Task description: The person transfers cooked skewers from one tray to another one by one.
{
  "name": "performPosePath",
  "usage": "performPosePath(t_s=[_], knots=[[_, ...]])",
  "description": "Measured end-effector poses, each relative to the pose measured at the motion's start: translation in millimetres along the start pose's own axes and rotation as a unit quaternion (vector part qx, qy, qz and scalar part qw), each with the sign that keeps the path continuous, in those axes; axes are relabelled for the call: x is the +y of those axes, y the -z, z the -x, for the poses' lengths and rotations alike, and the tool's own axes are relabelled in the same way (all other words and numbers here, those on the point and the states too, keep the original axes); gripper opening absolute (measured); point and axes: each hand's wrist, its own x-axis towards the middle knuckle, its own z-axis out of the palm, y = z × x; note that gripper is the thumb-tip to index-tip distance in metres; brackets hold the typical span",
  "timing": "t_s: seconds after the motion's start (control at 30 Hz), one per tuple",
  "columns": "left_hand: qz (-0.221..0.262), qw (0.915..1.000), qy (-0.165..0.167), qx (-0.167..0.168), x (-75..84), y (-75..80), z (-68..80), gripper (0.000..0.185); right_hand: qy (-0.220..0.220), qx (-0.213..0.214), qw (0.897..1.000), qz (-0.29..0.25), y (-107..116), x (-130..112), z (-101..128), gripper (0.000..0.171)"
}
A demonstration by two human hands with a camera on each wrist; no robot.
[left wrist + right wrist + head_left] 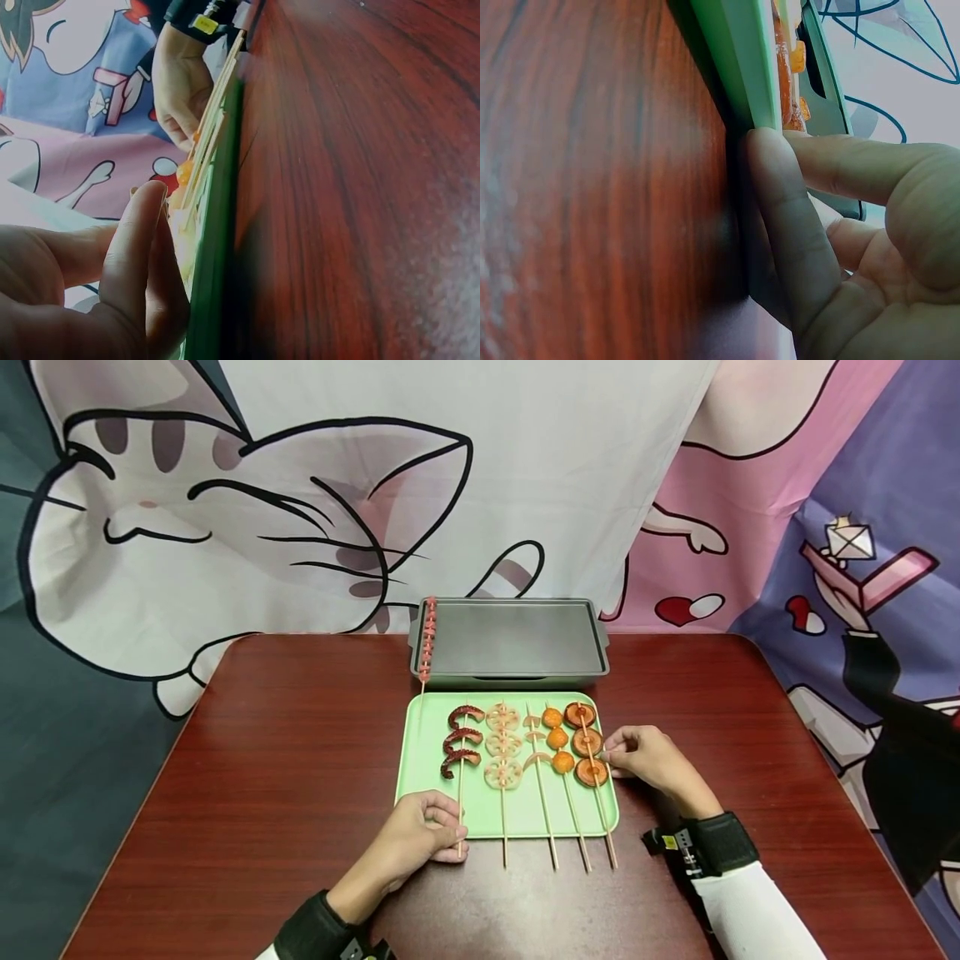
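You are pinching the dark skewer's stick (461, 827) with your left hand (417, 838) at the green tray's (427, 752) near edge, while your right hand's (643, 758) curled fingers (780, 217), shown only by the wrist view, are pressing its right rim, the grey pan (510, 640) lying beyond.

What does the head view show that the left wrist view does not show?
Only the head view shows the grey pan with one skewer on it, five skewers side by side on the green tray, and the left hand pinching the stick of the leftmost one. Only the left wrist view shows the tray edge-on, close up. Both show the red-brown table, the tray and the right hand at its far side.
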Motion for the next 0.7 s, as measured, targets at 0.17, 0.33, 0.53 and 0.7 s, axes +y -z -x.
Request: performPosePath(t_s=[0.17,0.33,0.53,0.7], knots=[[-0.024,0.9997,-0.004,0.001,-1.6,-1.2,-2.0,0.031,0.000,0.002,1.000,-0.003,0.2,-1.8,0.9,0.013],[-0.060,0.9982,-0.004,-0.007,-1.9,-0.5,-4.1,0.033,-0.001,0.002,1.000,0.002,0.2,-2.0,1.4,0.013],[-0.080,0.9966,-0.014,-0.011,-0.5,2.5,-5.2,0.036,0.000,0.004,1.000,0.008,0.2,-1.6,0.8,0.014],[-0.097,0.9951,-0.015,-0.011,0.3,4.7,-7.1,0.035,0.001,0.005,1.000,0.008,0.6,-1.1,0.6,0.014]])
